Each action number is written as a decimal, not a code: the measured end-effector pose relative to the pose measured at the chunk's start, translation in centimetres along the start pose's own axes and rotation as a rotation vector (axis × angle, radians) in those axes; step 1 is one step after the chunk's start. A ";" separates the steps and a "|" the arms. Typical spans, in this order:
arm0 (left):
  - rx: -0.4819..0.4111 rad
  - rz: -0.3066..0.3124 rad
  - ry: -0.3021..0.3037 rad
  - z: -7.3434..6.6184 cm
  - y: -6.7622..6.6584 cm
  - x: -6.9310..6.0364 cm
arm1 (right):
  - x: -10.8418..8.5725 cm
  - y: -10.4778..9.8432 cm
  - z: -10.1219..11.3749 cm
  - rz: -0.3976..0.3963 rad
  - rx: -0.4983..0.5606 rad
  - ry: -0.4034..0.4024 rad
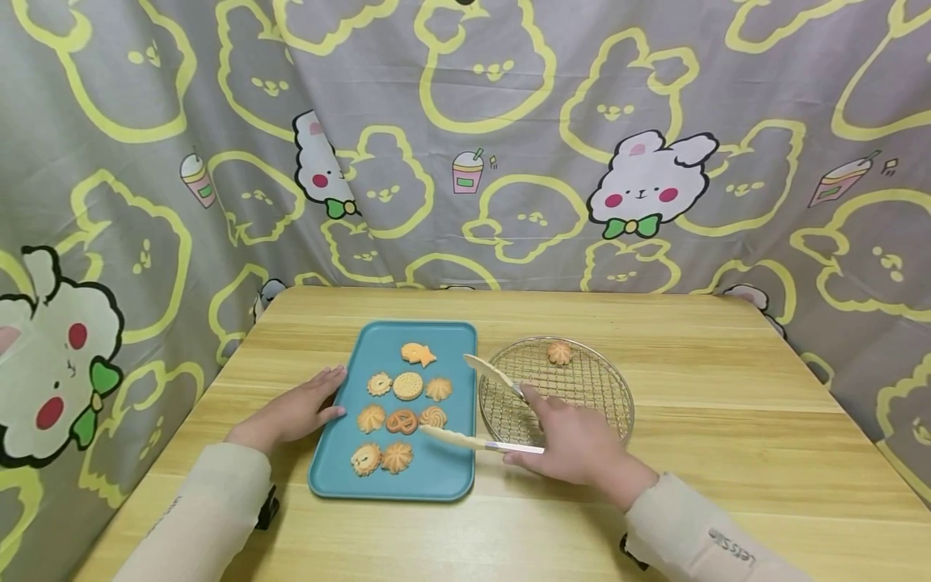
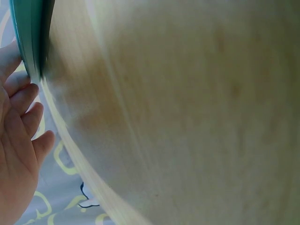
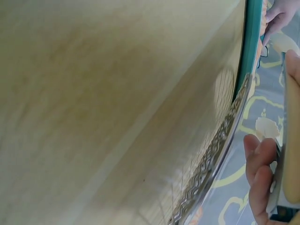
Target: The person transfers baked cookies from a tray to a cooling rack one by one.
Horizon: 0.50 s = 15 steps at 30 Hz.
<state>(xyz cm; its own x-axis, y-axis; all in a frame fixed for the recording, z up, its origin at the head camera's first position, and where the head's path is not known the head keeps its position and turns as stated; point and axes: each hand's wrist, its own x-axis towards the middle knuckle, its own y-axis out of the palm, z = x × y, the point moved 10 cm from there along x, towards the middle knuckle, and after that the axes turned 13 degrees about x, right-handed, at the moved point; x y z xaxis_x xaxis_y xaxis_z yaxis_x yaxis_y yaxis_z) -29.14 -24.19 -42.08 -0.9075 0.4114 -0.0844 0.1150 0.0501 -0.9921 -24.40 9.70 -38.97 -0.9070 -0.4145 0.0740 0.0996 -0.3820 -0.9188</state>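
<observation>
My left hand point(image 1: 301, 406) touches the left edge of a blue-green tray point(image 1: 330, 477), thumb and fingers extended along the rim. In the left wrist view its fingers lie against the tray's side. My right hand point(image 1: 575, 440) grips a pair of tongs point(image 1: 516, 447) with the two arms spread wide. Their pale tips are above the tray's right side, with nothing between them. On the tray lie several biscuits in rows, including a fish-shaped cracker point(image 1: 418, 353), a round biscuit point(image 1: 407, 385) and a pretzel point(image 1: 402, 421). The lower tip is beside a swirl cookie point(image 1: 432, 416).
A round wire cooling rack point(image 1: 596, 388) stands right of the tray, partly hidden by my right hand. One flower-shaped cookie point(image 1: 559, 352) sits near its far rim. A patterned curtain point(image 1: 509, 145) hangs behind the wooden table point(image 1: 698, 364).
</observation>
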 end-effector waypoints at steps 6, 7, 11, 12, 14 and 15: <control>-0.007 0.004 -0.002 0.0 0.0 0.0 | -0.1 0.3 0.9 0.011 -0.020 -0.041; -0.007 0.006 -0.002 0.0 0.0 0.0 | -0.1 0.3 1.0 0.014 -0.021 -0.045; -0.006 0.014 0.000 -0.1 0.0 0.0 | -0.1 0.5 1.4 0.028 -0.039 -0.056; -0.005 0.015 0.001 -0.1 0.0 0.0 | 0.0 0.5 1.5 0.033 -0.041 -0.058; -0.003 0.016 0.003 -0.1 0.0 0.0 | 0.0 0.6 1.6 0.039 -0.050 -0.064; -0.003 0.016 0.003 -0.1 0.0 0.0 | 0.0 0.6 1.7 0.041 -0.053 -0.067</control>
<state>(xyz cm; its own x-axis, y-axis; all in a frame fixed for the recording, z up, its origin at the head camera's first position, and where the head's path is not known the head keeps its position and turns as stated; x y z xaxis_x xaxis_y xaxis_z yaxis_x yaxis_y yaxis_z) -29.13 -24.08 -42.10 -0.9043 0.4149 -0.1002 0.1311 0.0465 -0.9903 -23.59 8.03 -38.88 -0.8729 -0.4841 0.0606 0.1121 -0.3199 -0.9408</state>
